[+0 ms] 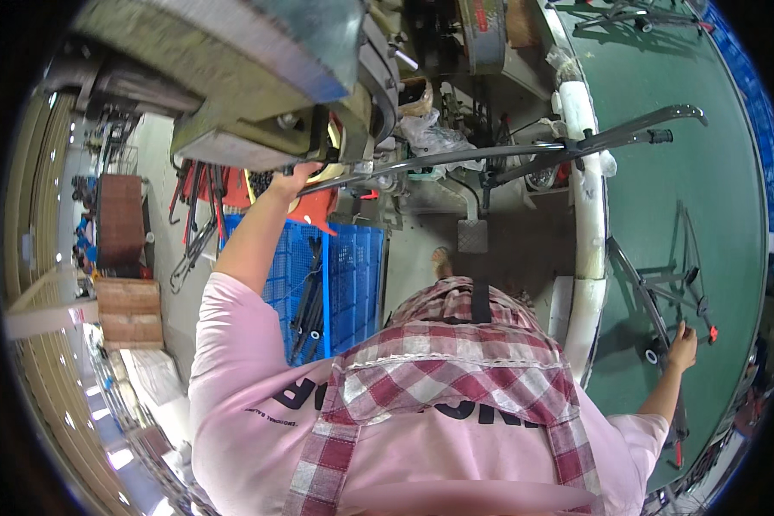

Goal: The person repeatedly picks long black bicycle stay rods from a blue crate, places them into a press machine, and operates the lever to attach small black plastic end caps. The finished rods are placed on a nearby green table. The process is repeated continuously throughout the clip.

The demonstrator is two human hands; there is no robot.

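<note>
My left hand [294, 181] reaches up under the head of a large green machine [258, 142]. Its fingertips are pinched together, and what they hold is too hidden to make out. Close beside it lies the left end of a long dark metal tube frame [456, 160], which stretches right from the machine across the padded table edge to a curved end. Far to the right, my right hand [683, 348] is closed on another dark tube frame [654, 301], which has small wheels and red tips and lies on the green table [731, 215].
Blue plastic crates [353, 275] with black tubes stand below my left arm. Red-and-black frames [202, 193] hang beside the machine. A metal foot pedal [472, 236] is near my foot on the floor. White padding [588, 224] runs along the table edge. More frames [641, 19] lie at the table's far end.
</note>
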